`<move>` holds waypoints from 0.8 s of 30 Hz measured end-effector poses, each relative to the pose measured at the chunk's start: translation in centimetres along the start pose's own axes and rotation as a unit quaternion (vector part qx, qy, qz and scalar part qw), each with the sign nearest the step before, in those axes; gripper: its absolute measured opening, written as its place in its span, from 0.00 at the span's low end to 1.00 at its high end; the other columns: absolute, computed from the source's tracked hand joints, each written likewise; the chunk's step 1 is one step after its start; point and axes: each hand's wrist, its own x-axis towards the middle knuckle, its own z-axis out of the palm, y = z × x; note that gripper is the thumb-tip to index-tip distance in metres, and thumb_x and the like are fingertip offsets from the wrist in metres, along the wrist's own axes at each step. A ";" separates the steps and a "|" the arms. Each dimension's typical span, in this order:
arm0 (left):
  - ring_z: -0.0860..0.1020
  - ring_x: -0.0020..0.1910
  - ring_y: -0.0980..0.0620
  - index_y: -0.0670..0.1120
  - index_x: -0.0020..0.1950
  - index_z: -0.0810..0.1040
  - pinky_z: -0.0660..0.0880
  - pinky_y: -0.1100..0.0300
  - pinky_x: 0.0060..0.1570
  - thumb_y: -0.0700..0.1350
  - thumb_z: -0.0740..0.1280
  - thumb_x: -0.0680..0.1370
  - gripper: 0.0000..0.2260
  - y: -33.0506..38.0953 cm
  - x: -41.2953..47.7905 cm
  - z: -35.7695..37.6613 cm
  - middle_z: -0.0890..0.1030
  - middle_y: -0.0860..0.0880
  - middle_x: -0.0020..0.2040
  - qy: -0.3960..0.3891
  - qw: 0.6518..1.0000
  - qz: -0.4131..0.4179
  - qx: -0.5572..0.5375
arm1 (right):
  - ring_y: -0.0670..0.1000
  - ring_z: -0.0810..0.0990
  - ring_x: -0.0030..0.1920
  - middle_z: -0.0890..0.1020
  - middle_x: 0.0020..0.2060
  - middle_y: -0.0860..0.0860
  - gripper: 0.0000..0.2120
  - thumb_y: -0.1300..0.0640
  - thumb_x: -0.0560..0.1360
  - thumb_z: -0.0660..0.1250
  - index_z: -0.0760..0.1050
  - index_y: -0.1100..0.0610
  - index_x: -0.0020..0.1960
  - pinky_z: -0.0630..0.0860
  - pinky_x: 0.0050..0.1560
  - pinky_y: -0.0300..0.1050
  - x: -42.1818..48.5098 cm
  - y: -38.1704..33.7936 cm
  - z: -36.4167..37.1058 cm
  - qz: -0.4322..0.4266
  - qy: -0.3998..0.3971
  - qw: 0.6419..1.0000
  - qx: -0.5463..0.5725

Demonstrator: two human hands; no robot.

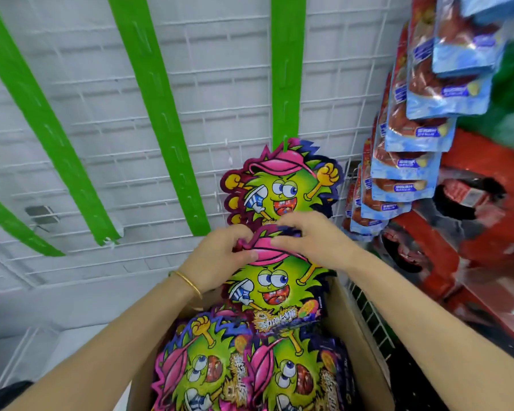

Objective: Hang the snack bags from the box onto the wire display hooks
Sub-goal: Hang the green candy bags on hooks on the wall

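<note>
We judge the job barely begun. One durian-character snack bag [282, 185] hangs from the lower end of the green hanging strip [287, 69] that runs straight up above the cardboard box [356, 345]. A second bag [275, 289] of the same kind is upright just above the box's far edge, its pink cap touching the bottom of the hung bag. Our left hand [220, 256] pinches that cap's top edge between thumb and fingers, and our right hand [312, 238] curls over it from the other side, so both hands grip this one bag. We cannot see whether its hole has caught a hook yet.

Inside the box lie several more bags [208, 366], lying flat, all waiting. Up and to the left of the box, the other green strips [158, 99] on the white wire grid [226, 54] carry nothing. Up and to the right of the box, blue-and-red packets [413, 129] hang in a full column.
</note>
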 end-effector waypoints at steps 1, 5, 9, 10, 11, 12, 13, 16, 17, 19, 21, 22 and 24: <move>0.70 0.31 0.60 0.49 0.38 0.73 0.66 0.66 0.33 0.42 0.69 0.73 0.07 1.2 0.7 -0.6 0.73 0.55 0.33 -0.009 1.000 0.009 0.006 | 0.49 0.77 0.45 0.80 0.42 0.53 0.10 0.56 0.73 0.69 0.79 0.63 0.51 0.71 0.47 0.44 0.2 -0.2 -0.6 -0.006 0.014 1.000 -0.015; 0.78 0.44 0.59 0.47 0.52 0.75 0.73 0.75 0.42 0.42 0.69 0.73 0.09 5.3 4.7 -3.8 0.80 0.50 0.47 0.078 0.992 0.009 -0.097 | 0.38 0.75 0.37 0.78 0.36 0.45 0.04 0.58 0.75 0.67 0.78 0.58 0.46 0.69 0.38 0.31 1.0 -0.5 -4.4 -0.012 0.052 0.998 -0.014; 0.75 0.46 0.55 0.41 0.60 0.73 0.72 0.74 0.43 0.41 0.67 0.74 0.15 9.1 9.6 -6.4 0.76 0.49 0.51 0.232 0.966 0.045 -0.109 | 0.44 0.72 0.39 0.78 0.39 0.51 0.03 0.61 0.76 0.65 0.77 0.60 0.47 0.66 0.40 0.30 2.5 -1.3 -7.6 -0.034 0.099 0.993 -0.047; 0.75 0.45 0.55 0.40 0.61 0.72 0.71 0.75 0.42 0.40 0.67 0.75 0.15 9.8 10.6 -6.8 0.76 0.48 0.50 0.237 0.964 0.053 -0.110 | 0.44 0.72 0.39 0.77 0.38 0.50 0.03 0.61 0.76 0.64 0.76 0.59 0.46 0.66 0.38 0.32 2.9 -1.7 -8.2 -0.038 0.112 0.991 -0.057; 0.74 0.44 0.55 0.39 0.60 0.73 0.71 0.75 0.41 0.40 0.67 0.75 0.14 10.3 11.4 -7.1 0.76 0.48 0.48 0.239 0.963 0.057 -0.106 | 0.46 0.73 0.41 0.77 0.38 0.51 0.03 0.61 0.76 0.64 0.76 0.59 0.46 0.65 0.39 0.35 3.5 -1.9 -8.8 -0.039 0.129 0.989 -0.067; 0.75 0.42 0.55 0.40 0.57 0.74 0.71 0.74 0.41 0.41 0.67 0.75 0.12 10.7 12.0 -7.3 0.76 0.47 0.46 0.240 0.964 0.055 -0.101 | 0.49 0.73 0.43 0.78 0.40 0.53 0.04 0.61 0.76 0.65 0.76 0.61 0.47 0.65 0.40 0.39 4.0 -2.1 -9.3 -0.040 0.149 0.985 -0.075; 0.75 0.41 0.53 0.41 0.53 0.76 0.73 0.68 0.43 0.42 0.67 0.75 0.08 11.0 12.6 -7.5 0.77 0.46 0.44 0.239 0.965 0.050 -0.094 | 0.51 0.74 0.44 0.78 0.41 0.56 0.05 0.61 0.76 0.65 0.76 0.63 0.49 0.64 0.41 0.41 4.5 -2.3 -9.7 -0.043 0.169 0.981 -0.085; 0.70 0.32 0.50 0.45 0.36 0.72 0.70 0.58 0.37 0.46 0.66 0.76 0.10 11.3 13.5 -7.9 0.72 0.46 0.32 0.230 0.971 0.036 -0.058 | 0.54 0.74 0.44 0.80 0.44 0.60 0.08 0.59 0.76 0.65 0.75 0.64 0.51 0.65 0.43 0.46 6.1 -3.2 -10.5 -0.046 0.231 0.965 -0.117; 0.66 0.29 0.51 0.44 0.34 0.70 0.65 0.58 0.34 0.46 0.65 0.76 0.12 11.3 13.6 -8.0 0.69 0.47 0.29 0.224 0.973 0.037 -0.044 | 0.56 0.75 0.45 0.80 0.44 0.60 0.08 0.59 0.76 0.65 0.75 0.63 0.51 0.66 0.44 0.47 6.6 -3.5 -10.7 -0.046 0.250 0.959 -0.124; 0.63 0.28 0.52 0.43 0.34 0.70 0.60 0.57 0.31 0.47 0.64 0.77 0.13 11.5 13.6 -8.0 0.65 0.48 0.27 0.220 0.974 0.037 -0.028 | 0.58 0.76 0.47 0.80 0.45 0.59 0.08 0.57 0.76 0.64 0.75 0.62 0.51 0.68 0.45 0.48 7.4 -4.0 -10.9 -0.043 0.280 0.949 -0.141; 0.62 0.27 0.52 0.43 0.35 0.70 0.58 0.57 0.30 0.47 0.63 0.77 0.13 11.7 13.6 -8.0 0.63 0.48 0.27 0.222 0.974 0.030 -0.034 | 0.59 0.76 0.49 0.80 0.46 0.60 0.08 0.56 0.76 0.64 0.74 0.61 0.51 0.70 0.46 0.50 8.0 -4.2 -10.9 -0.036 0.296 0.941 -0.161; 0.62 0.27 0.52 0.43 0.35 0.71 0.59 0.58 0.29 0.48 0.63 0.77 0.13 11.8 13.6 -8.0 0.64 0.48 0.27 0.222 0.973 0.024 -0.051 | 0.60 0.77 0.49 0.80 0.46 0.60 0.08 0.56 0.76 0.63 0.74 0.61 0.50 0.71 0.46 0.51 8.3 -4.3 -10.8 -0.033 0.301 0.938 -0.171; 0.64 0.28 0.52 0.44 0.35 0.72 0.61 0.60 0.30 0.49 0.63 0.77 0.13 11.8 13.5 -8.1 0.67 0.47 0.29 0.218 0.971 0.007 -0.095 | 0.61 0.77 0.49 0.80 0.47 0.60 0.09 0.55 0.76 0.63 0.73 0.60 0.51 0.72 0.47 0.53 8.6 -4.5 -10.6 -0.029 0.307 0.931 -0.195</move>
